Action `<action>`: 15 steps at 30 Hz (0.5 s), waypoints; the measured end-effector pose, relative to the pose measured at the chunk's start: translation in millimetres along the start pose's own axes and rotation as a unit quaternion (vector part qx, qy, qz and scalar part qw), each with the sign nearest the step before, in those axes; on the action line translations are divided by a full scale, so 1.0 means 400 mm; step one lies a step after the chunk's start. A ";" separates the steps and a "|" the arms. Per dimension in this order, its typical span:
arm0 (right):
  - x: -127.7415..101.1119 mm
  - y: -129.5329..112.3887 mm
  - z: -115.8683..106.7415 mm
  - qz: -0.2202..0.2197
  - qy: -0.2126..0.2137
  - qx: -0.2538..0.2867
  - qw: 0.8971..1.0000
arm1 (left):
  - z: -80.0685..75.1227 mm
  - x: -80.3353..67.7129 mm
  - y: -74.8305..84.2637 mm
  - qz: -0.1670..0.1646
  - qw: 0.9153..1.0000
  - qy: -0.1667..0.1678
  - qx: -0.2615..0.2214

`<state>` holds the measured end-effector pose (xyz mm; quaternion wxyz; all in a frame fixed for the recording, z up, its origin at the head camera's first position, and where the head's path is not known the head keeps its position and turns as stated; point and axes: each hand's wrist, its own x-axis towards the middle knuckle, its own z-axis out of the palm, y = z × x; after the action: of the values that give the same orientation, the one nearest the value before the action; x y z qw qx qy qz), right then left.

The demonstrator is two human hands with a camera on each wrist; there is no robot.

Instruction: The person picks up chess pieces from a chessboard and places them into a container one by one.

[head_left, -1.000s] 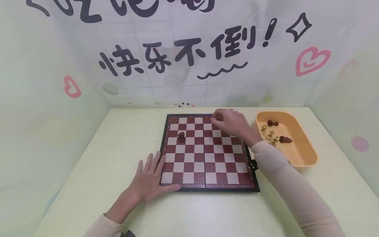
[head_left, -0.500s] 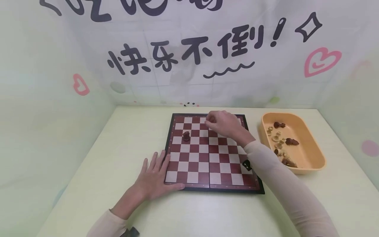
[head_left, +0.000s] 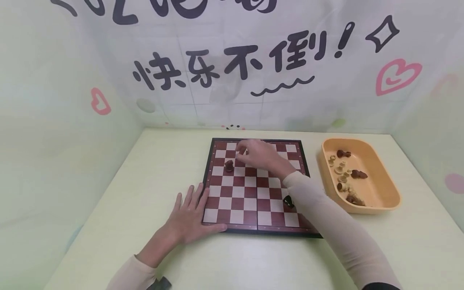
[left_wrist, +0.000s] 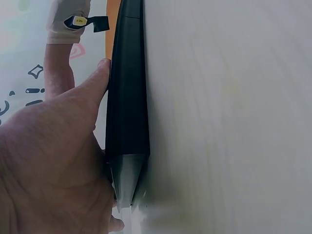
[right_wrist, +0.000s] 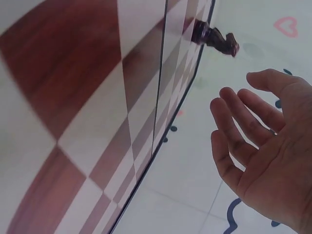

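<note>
A dark reddish-brown chess knight (head_left: pixel 228 165) stands upright on the far left part of the checkered chessboard (head_left: pixel 237 204). Just right of it, above the board, hovers my right hand (head_left: pixel 259 155). The right wrist view shows that hand's fingers (right_wrist: pixel 229 114) loosely curled, with nothing between them and a gap to the knight (right_wrist: pixel 217 39). My left hand (head_left: pixel 188 223) rests at the near left corner of the board. Its fingers lie straight along the left edge, its thumb along the front edge. In the left wrist view the palm (left_wrist: pixel 53 146) sits beside the board's dark side (left_wrist: pixel 127 87).
To the right of the board stands an orange plastic tray (head_left: pixel 380 193). Cream and dark chess pieces lie and stand inside it, mostly along its left side. A printed white curtain (head_left: pixel 163 112) closes off the back of the table (head_left: pixel 156 169).
My right hand has travelled left along the far side of the board, towards the knight. The left hand keeps its place on the corner. The head view has shifted slightly.
</note>
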<state>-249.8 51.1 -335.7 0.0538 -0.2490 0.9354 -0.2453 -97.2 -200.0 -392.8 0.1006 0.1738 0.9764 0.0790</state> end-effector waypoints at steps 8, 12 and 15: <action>0.017 -0.018 0.027 -0.031 -0.025 -0.003 0.999 | 0.010 0.003 -0.010 0.005 1.000 0.016 0.007; 0.019 -0.030 0.035 -0.035 -0.031 -0.009 0.999 | 0.012 0.004 -0.012 0.003 1.000 0.014 0.008; 0.019 -0.037 0.042 -0.034 -0.039 0.000 0.999 | 0.016 0.004 -0.013 0.001 1.000 0.012 0.004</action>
<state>-246.2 29.0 -343.0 0.0816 -0.2899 0.9235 -0.2377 -99.0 -203.6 -400.3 0.0878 0.1744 0.9777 0.0775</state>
